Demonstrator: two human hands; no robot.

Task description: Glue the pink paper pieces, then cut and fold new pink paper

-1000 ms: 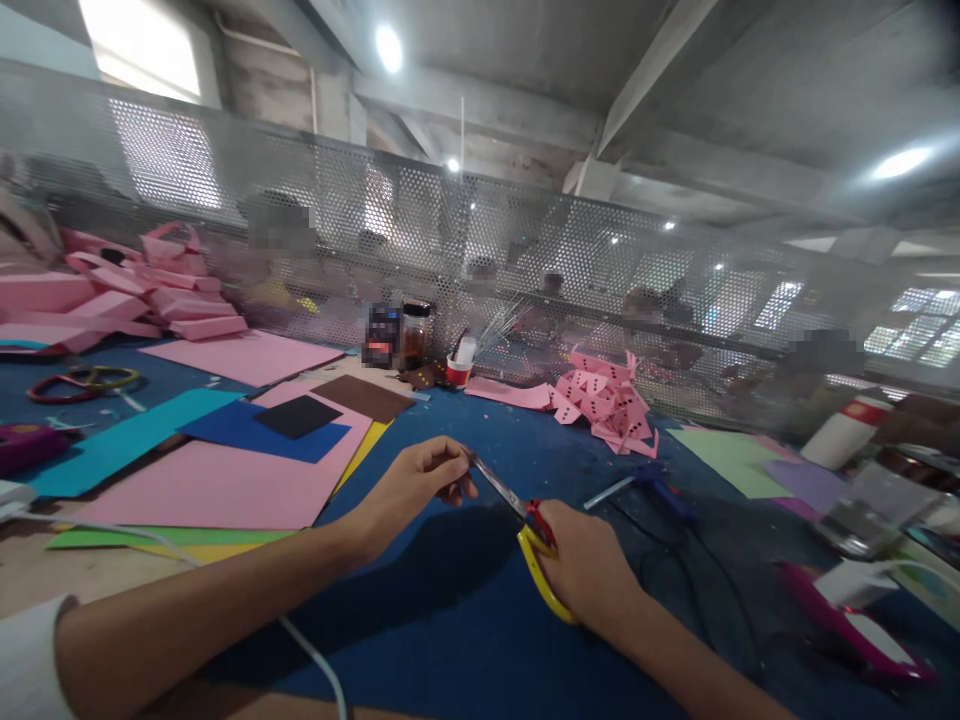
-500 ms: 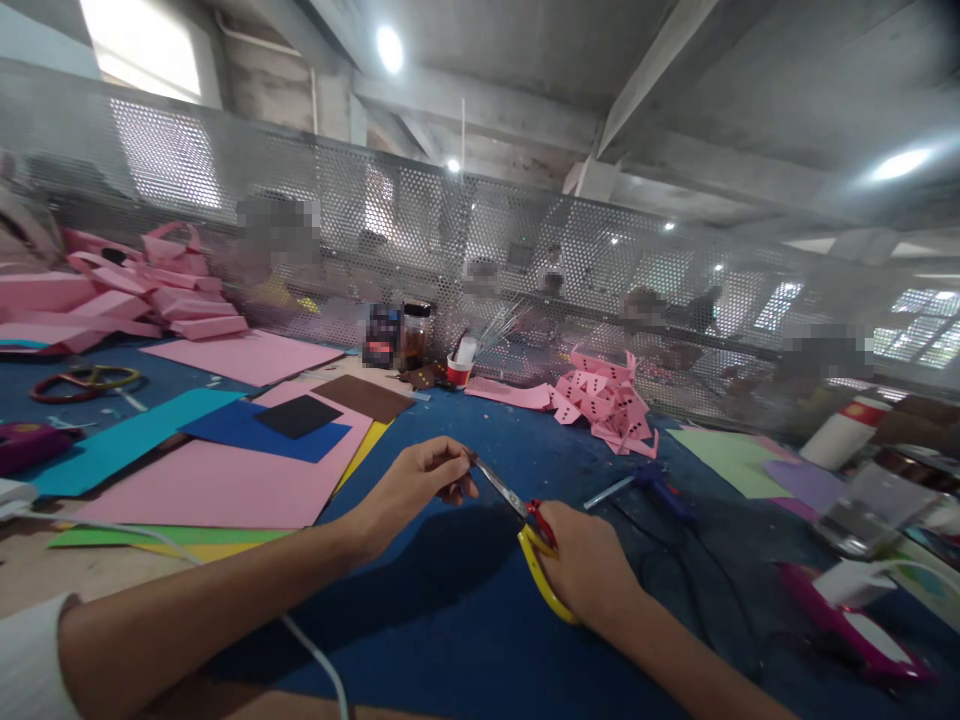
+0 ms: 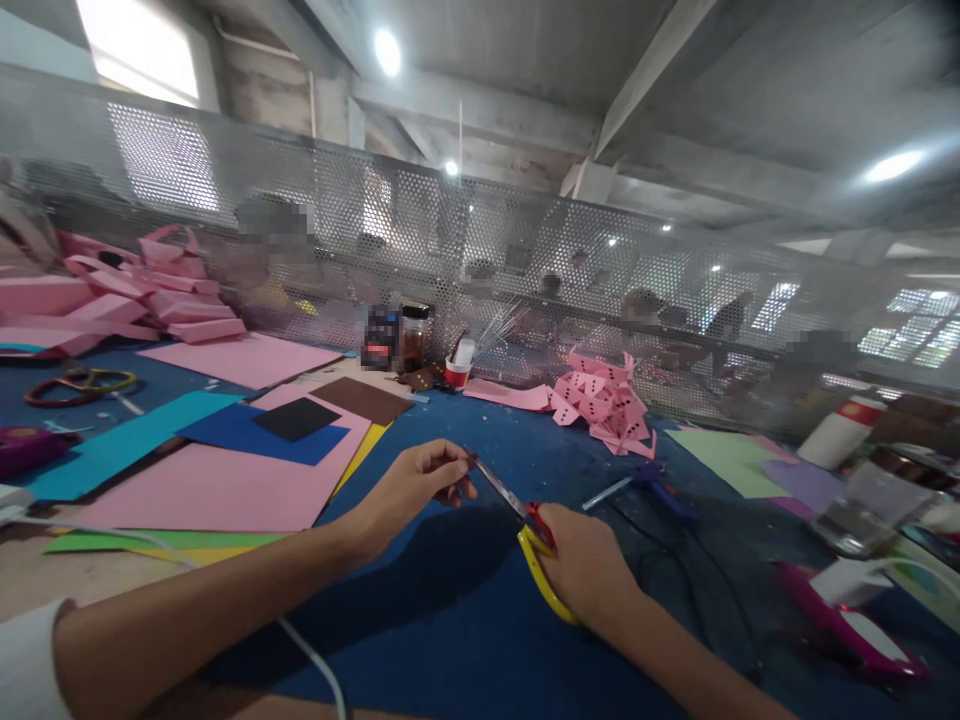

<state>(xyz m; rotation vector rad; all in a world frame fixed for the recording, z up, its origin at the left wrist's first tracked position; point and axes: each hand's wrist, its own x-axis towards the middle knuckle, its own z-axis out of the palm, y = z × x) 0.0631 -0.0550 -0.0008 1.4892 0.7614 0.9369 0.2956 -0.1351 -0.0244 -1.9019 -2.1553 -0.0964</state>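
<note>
My right hand (image 3: 589, 560) is closed round the handles of a pair of scissors (image 3: 538, 575), one handle yellow and one red. The metal blades point up and left, their tips at the fingers of my left hand (image 3: 442, 472). Thumb and forefinger of that hand are pinched together; a tiny dark piece seems to show between them, too small to name. Both hands are above the blue table mat (image 3: 420, 640), where their shadow falls. Left of them lie a pink sheet (image 3: 225, 490), a blue sheet (image 3: 262, 435) and a black piece (image 3: 298, 419).
A blue hot glue gun (image 3: 664, 490) with its cable lies to the right, beyond it a clear jar (image 3: 874, 500). Pink dotted cut-outs (image 3: 600, 400) are piled at the back. Another pair of scissors (image 3: 81, 386) rests at left. A white cable (image 3: 315, 655) crosses under my left forearm.
The view has shifted very slightly. Both hands and the scissors keep nearly the same pose, with the blade tips still at my left fingertips.
</note>
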